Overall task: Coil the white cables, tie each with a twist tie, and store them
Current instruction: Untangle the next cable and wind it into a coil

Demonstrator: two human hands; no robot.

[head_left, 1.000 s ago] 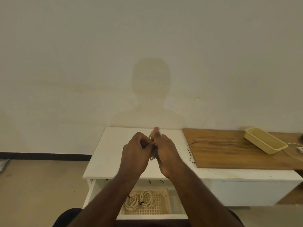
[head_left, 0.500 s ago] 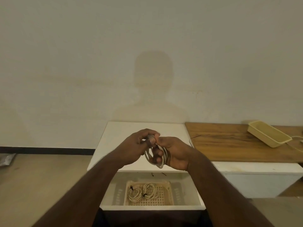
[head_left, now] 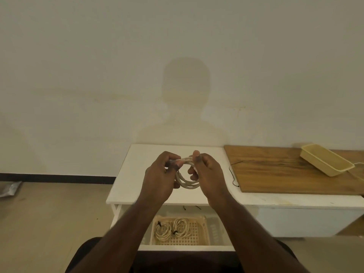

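A coiled white cable (head_left: 187, 183) hangs between my hands above the white table (head_left: 134, 174). My left hand (head_left: 160, 176) pinches the top of the coil with thumb and fingers. My right hand (head_left: 206, 174) grips the coil's right side, thumb up on its top. Below, in the open drawer (head_left: 187, 247), a cream lattice basket (head_left: 199, 236) holds two coiled white cables (head_left: 163, 231) (head_left: 182, 226), each bound with a dark twist tie. A black twist tie (head_left: 232, 174) lies across the edge of the wooden board (head_left: 285, 172).
A cream plastic tray (head_left: 327, 161) sits tilted on the far right of the board, with a white cable (head_left: 359, 164) beside it. Small dark ties (head_left: 185, 208) lie at the drawer's back. A grey packet (head_left: 9, 189) lies on the floor at left.
My hands have drawn slightly apart, so the coil's loop now shows between them. The view has tilted down, and more of the drawer and basket shows.
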